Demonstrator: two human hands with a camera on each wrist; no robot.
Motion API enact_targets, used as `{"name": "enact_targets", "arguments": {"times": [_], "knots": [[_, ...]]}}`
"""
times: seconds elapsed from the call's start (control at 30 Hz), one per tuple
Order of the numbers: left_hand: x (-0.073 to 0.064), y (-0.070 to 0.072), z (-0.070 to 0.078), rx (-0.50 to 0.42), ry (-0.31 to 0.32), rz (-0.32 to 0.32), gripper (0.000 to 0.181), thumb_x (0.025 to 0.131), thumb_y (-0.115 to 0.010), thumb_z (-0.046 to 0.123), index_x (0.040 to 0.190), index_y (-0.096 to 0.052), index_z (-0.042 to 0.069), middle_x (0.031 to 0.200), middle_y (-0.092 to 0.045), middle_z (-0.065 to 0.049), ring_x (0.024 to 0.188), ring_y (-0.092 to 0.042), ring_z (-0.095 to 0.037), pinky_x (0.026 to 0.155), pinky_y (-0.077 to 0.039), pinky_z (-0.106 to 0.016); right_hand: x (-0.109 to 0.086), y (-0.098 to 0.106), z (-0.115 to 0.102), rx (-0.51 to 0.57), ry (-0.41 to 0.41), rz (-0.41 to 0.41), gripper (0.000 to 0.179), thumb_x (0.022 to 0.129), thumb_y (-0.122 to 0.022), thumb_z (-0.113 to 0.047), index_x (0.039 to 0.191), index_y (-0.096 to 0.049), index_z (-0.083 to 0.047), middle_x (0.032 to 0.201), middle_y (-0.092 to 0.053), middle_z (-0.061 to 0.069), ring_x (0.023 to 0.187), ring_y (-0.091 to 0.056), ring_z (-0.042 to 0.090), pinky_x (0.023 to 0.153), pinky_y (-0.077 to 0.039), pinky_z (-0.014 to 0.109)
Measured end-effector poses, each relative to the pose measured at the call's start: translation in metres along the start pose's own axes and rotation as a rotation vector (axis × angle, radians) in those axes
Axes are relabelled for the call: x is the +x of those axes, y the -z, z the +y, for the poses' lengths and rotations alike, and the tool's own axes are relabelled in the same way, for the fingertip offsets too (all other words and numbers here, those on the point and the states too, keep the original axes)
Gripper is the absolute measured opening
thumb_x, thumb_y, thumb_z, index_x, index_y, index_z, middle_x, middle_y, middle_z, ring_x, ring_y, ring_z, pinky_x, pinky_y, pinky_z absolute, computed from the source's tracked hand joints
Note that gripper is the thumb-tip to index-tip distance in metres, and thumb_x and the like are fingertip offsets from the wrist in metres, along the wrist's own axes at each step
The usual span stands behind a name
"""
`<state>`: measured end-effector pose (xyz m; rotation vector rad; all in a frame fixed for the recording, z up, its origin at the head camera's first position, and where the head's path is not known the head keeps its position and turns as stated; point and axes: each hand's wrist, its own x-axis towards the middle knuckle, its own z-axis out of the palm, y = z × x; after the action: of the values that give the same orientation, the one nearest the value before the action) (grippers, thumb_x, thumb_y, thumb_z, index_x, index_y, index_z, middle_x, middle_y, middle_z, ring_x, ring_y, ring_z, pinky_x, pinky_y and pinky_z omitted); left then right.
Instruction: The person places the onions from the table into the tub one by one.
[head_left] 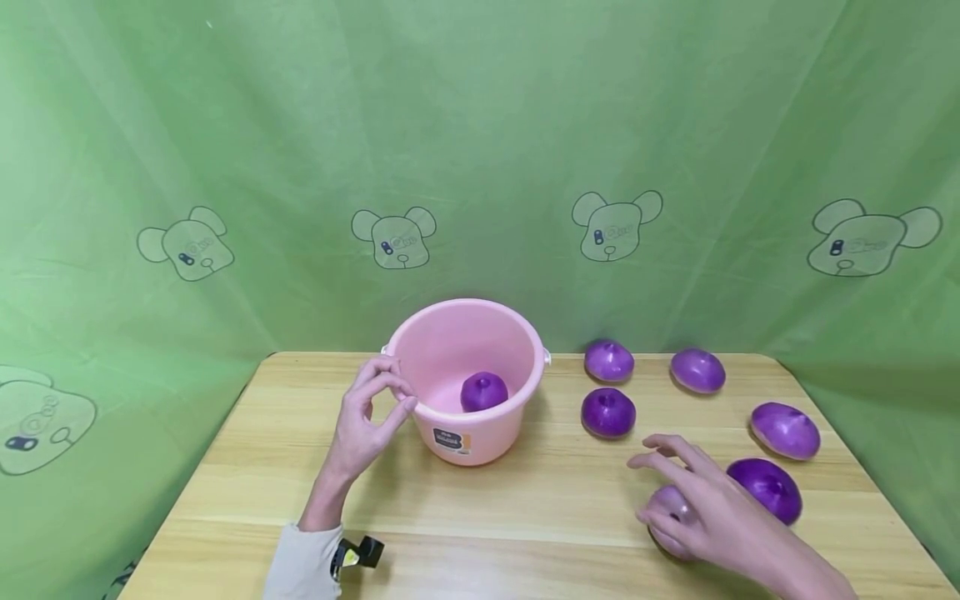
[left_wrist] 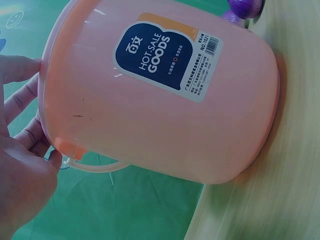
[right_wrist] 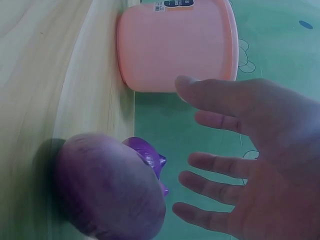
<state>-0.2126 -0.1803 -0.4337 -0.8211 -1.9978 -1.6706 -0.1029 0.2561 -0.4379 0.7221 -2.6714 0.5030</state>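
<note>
My left hand (head_left: 363,429) pinches the near left rim of a pink plastic bucket (head_left: 476,437), which stands upright on the table. In the left wrist view the fingers and thumb meet the rim beside the white handle (left_wrist: 97,167). One purple onion (head_left: 483,393) lies inside the bucket. My right hand (head_left: 701,504) hovers over a paler purple onion (head_left: 666,533), its fingers spread and relaxed. Seen from the right wrist, that onion (right_wrist: 110,187) sits apart from the fingertips, and nothing is held. Right beside this hand lies a dark purple onion (head_left: 768,490).
Several more purple onions lie right of the bucket, among them a dark one (head_left: 608,414) and a lighter one (head_left: 786,431) near the right edge. A green curtain (head_left: 495,125) with bear-face prints surrounds the wooden table (head_left: 510,542).
</note>
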Motion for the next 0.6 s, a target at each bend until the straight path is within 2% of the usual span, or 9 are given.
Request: {"name": "enact_targets", "arguments": {"times": [0.17,0.37,0.6], "knots": [[0.000,0.000,-0.001,0.000,-0.002,0.000,0.015,0.085,-0.073,-0.008,0.088,-0.068,0.005,0.109,-0.056,-0.021,0.120,-0.045,-0.047,0.121,-0.026,-0.053,-0.005,0.001,0.001,0.008,-0.022,-0.013,0.059,0.076,-0.090,-0.023,0.129,-0.066,-0.028,0.140,-0.054,-0.001,0.108,-0.063,0.022,0.075,-0.061,0.044],[-0.001,-0.001,0.001,0.002,-0.004,0.003,0.014,0.084,-0.073,-0.009,0.088,-0.068,0.004,0.110,-0.055,-0.026,0.120,-0.047,-0.033,0.121,-0.026,-0.054,-0.008,0.001,0.004,0.010,0.011,-0.013,0.059,0.075,-0.090,-0.019,0.128,-0.066,-0.027,0.137,-0.054,-0.002,0.108,-0.062,0.023,0.070,-0.061,0.038],[-0.002,-0.001,0.000,0.005,0.001,0.006,0.015,0.085,-0.073,-0.009,0.088,-0.068,0.005,0.110,-0.055,-0.026,0.119,-0.047,-0.041,0.121,-0.026,-0.053,-0.015,-0.001,0.009,0.017,0.017,-0.030,0.064,0.071,-0.092,-0.021,0.129,-0.065,-0.028,0.135,-0.055,-0.001,0.113,-0.062,0.030,0.074,-0.062,0.046]]}}
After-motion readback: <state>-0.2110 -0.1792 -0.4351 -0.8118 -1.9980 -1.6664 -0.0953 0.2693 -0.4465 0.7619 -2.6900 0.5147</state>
